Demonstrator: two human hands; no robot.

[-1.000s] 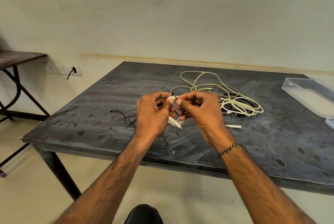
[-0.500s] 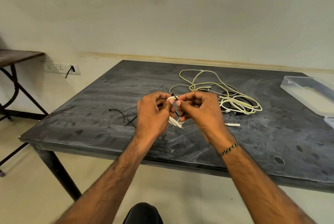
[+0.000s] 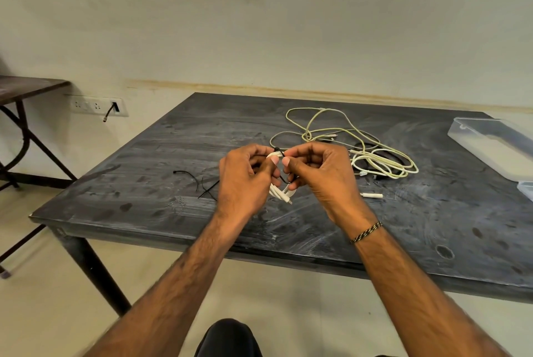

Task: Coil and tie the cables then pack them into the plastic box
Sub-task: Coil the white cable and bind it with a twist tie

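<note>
right now your left hand (image 3: 245, 181) grips a small white coiled cable (image 3: 281, 191) held above the dark table (image 3: 161, 183), fingers curled round the bundle with the thumb pressed on top. your right hand (image 3: 320, 172) meets it thumb to thumb and pinches a thin black tie (image 3: 284, 168) that loops round the coil; its other fingers are curled in. i judge you're partway through cinching that tie.

what could go wrong: the coil is small and springy, so if your left grip eases before the tie locks, the loops will likely splay and you'll have to wind it again. the tie is thin and mostly hidden between your thumbs, so i cannot tell whether its tail is threaded through the head; pull too soon and it may slip out. a white plug end (image 3: 288, 199) hangs below the bundle and could get caught under the tie.

around you: the loose pale cables (image 3: 383, 165) lie tangled just beyond your right hand, with a darker cable among them, none coiled yet. a stray white connector (image 3: 372, 195) rests on the table near your right wrist. spare black ties (image 3: 202, 186) lie just left of your left hand. the clear plastic box (image 3: 490, 146) sits open at the far right edge, well apart from your hands, with the tangle lying partly between.
</note>
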